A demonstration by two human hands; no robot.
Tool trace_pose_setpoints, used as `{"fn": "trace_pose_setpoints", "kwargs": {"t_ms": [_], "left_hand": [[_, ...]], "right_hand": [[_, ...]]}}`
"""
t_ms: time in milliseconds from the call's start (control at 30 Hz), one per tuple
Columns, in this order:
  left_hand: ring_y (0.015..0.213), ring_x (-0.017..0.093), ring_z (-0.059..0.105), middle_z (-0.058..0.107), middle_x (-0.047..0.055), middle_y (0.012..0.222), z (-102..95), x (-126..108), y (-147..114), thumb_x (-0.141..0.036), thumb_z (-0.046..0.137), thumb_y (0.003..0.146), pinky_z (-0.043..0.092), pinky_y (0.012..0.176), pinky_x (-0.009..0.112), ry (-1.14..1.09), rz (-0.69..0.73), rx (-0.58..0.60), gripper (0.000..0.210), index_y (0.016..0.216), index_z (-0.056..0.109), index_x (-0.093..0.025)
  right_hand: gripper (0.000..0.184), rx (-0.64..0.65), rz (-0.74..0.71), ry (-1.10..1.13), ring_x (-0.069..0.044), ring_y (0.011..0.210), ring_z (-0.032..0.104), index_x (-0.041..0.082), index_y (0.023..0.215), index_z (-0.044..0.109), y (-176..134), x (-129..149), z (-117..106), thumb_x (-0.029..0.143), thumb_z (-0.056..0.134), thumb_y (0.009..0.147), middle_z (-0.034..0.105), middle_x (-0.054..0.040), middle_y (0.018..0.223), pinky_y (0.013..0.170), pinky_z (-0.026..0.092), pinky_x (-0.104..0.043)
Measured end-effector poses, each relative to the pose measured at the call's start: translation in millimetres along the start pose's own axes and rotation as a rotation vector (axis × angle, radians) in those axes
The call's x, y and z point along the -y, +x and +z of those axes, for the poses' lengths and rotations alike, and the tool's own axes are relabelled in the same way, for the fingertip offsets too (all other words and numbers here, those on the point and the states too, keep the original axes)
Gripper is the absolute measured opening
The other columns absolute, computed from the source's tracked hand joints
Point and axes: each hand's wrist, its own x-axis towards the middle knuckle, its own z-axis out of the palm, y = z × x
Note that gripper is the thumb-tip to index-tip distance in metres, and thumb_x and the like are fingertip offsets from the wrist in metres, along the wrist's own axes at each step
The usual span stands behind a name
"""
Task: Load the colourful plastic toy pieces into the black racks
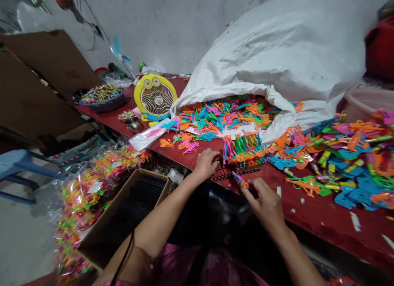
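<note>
A black plastic rack with round holes [222,173] lies at the front edge of the red table. Several small plastic toys [246,148] in mixed colours stand in a row on it, their orange ends toward me. My left hand [207,164] is at the rack's left end, fingers curled against it; the fingertips are partly hidden. In front of the row, my right hand [266,199] pinches a small purple and blue toy with an orange end [240,180] between thumb and fingers, just apart from the row.
Behind the rack, a large white sack [277,51] spills colourful plastic pieces [224,113]. A heap of toys [347,154] covers the table's right side. A yellow fan [156,99] and a basin of small pieces [103,103] stand left. Below are a cardboard box [101,232] and filled plastic bags [83,191].
</note>
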Motion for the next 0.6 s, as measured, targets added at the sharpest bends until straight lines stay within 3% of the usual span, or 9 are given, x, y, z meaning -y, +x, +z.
{"fn": "trace_pose_setpoints", "kwargs": {"t_ms": [133,200,233,300,433,600], "left_hand": [[0.089,0.018,0.059,0.066,0.005,0.088,-4.3,-22.0,-42.6,-0.024,0.054,0.091,0.043,0.086,0.033,-0.091,-0.026,-0.312,0.014,0.092,0.068,-0.022],[0.081,0.016,0.058,0.066,0.003,0.08,-3.7,-37.3,-67.3,-0.028,0.056,0.091,0.043,0.081,0.032,-0.17,0.043,-0.334,0.014,0.087,0.068,-0.022],[0.086,0.017,0.059,0.068,0.004,0.087,-1.9,-44.5,-77.4,-0.033,0.061,0.088,0.043,0.082,0.032,-0.214,0.094,-0.276,0.015,0.097,0.067,-0.022],[0.085,0.018,0.059,0.067,0.004,0.088,4.2,-55.2,-90.4,-0.039,0.067,0.084,0.044,0.078,0.031,-0.251,0.072,-0.263,0.022,0.097,0.066,-0.021],[0.072,0.016,0.055,0.058,0.003,0.072,16.5,-57.9,-88.7,-0.034,0.059,0.09,0.043,0.067,0.028,-0.237,-0.031,-0.333,0.023,0.074,0.061,-0.018],[0.067,0.012,0.055,0.059,0.001,0.071,14.2,-48.1,-74.4,-0.025,0.061,0.087,0.046,0.065,0.024,-0.311,-0.027,-0.44,0.014,0.076,0.064,-0.018]], "right_hand": [[0.025,-0.102,0.004,-0.093,-0.013,0.058,0.049,0.021,0.073,0.048,1.7,10.3,8.8,0.035,0.054,0.093,0.051,0.0009,0.067,0.057,0.033,-0.027],[0.021,-0.121,0.03,-0.105,-0.013,0.061,0.052,0.021,0.077,0.052,4.8,16.4,17.4,0.034,0.055,0.093,0.055,0.0001,0.07,0.059,0.034,-0.026],[0.018,-0.114,0.04,-0.106,-0.014,0.063,0.054,0.021,0.079,0.054,6.3,19.5,22.5,0.033,0.055,0.093,0.058,-0.0003,0.072,0.059,0.035,-0.026],[0.016,-0.076,0.044,-0.11,-0.015,0.066,0.056,0.02,0.083,0.056,8.7,25.2,33.1,0.032,0.053,0.093,0.061,-0.0012,0.075,0.061,0.036,-0.026],[0.016,-0.038,0.016,-0.142,-0.017,0.074,0.06,0.019,0.086,0.059,9.6,32.3,48.2,0.027,0.048,0.094,0.064,-0.0045,0.082,0.064,0.038,-0.027],[0.018,-0.015,0.007,-0.004,-0.018,0.08,0.063,0.018,0.099,0.063,7.7,29.6,39.1,0.026,0.048,0.093,0.068,-0.0052,0.088,0.07,0.044,-0.027]]}}
